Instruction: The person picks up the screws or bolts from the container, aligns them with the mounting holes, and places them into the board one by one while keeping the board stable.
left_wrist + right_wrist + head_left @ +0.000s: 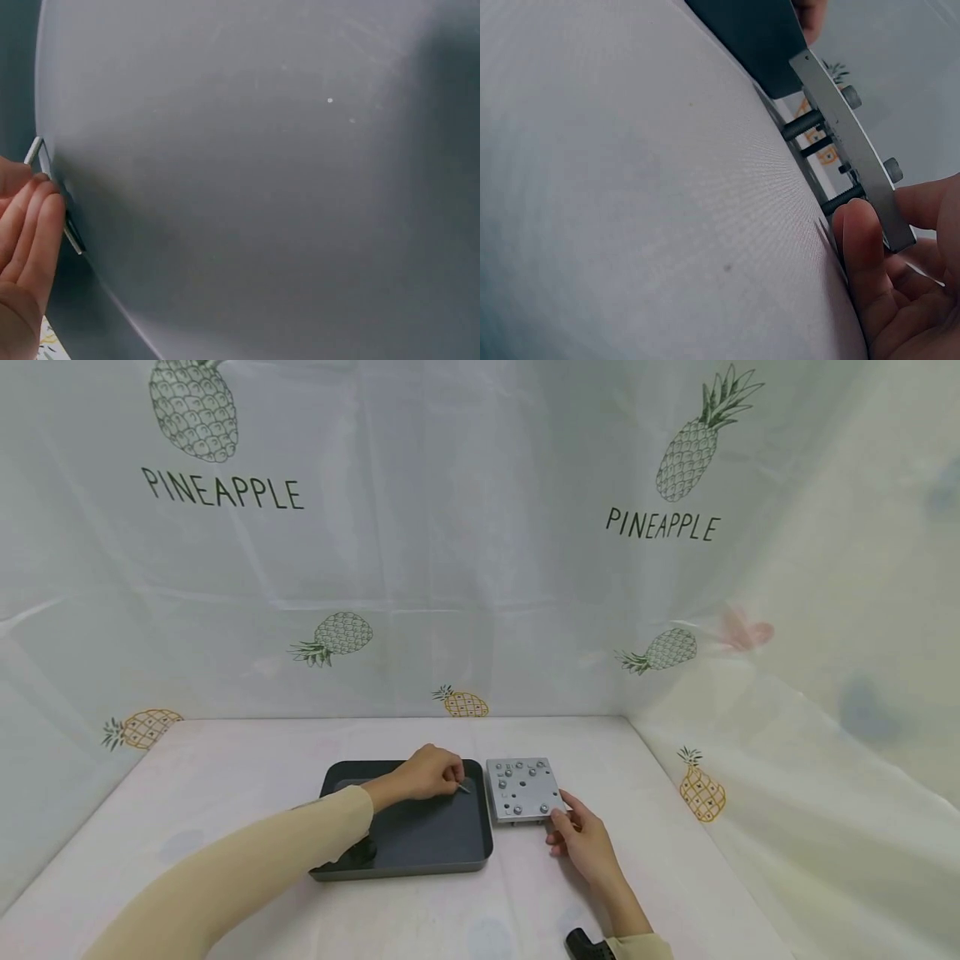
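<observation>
In the head view my left hand (435, 773) is over the right rear part of a dark grey tray (420, 868). It pinches a thin metal rod (73, 237) between thumb and fingertips; the rod's ends show in the left wrist view, its middle hidden by the fingers. Right of the tray stands a square silver metal plate (531, 788) with several screws and holes on top. My right hand (587, 842) grips its near right corner, thumb above and fingers below. Black threaded screw shanks (802, 124) extend beneath the plate, and round screw heads (893, 169) rise above it.
A white cloth (255, 868) covers the table. Behind and to the right hangs a pale curtain (465, 552) printed with pineapples. The tray's raised rim (489, 827) runs close beside the plate. A black wrist device (585, 945) sits at the right sleeve.
</observation>
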The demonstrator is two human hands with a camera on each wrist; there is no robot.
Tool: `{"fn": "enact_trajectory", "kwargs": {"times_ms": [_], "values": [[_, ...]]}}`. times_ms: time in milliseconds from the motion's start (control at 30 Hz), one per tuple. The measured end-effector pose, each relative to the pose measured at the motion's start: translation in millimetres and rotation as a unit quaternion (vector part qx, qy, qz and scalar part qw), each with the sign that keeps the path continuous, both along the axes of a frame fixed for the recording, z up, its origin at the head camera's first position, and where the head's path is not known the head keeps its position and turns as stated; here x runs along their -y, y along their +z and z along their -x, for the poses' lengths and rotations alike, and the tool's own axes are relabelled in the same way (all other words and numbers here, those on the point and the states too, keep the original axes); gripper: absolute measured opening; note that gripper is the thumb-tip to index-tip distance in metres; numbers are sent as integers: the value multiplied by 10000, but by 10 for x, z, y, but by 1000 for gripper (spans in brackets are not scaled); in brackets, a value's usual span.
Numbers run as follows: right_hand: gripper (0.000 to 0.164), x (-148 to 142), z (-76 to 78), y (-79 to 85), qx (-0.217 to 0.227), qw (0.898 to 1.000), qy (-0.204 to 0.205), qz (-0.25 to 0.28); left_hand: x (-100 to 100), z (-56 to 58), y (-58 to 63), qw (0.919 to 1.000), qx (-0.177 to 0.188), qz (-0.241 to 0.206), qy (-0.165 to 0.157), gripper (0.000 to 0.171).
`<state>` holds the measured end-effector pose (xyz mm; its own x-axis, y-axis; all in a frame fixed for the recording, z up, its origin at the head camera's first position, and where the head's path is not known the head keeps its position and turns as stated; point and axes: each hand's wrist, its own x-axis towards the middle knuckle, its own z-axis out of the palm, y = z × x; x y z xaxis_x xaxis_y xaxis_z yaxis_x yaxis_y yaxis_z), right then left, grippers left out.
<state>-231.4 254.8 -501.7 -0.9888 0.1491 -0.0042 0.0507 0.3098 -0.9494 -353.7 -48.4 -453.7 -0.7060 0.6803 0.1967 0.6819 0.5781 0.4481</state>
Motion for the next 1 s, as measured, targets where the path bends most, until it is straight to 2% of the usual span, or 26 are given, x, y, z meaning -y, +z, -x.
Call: {"fn": "enact_trajectory", "kwargs": {"times_ms": [467,633,800,1000], "values": [[54,5,3,0,-23,10000,4,44,26,21,66,9995,224,-201,-75,12],[54,10,4,4,-25,10000,8,29,11,25,113,9978,518,-409,-24,14],[53,11,0,11,-38,10000,13,35,-39,-13,207,9946,866,-580,24,16],[53,11,-9,21,-51,10000,36,44,-149,-104,309,9915,1032,-761,-225,18]]}}
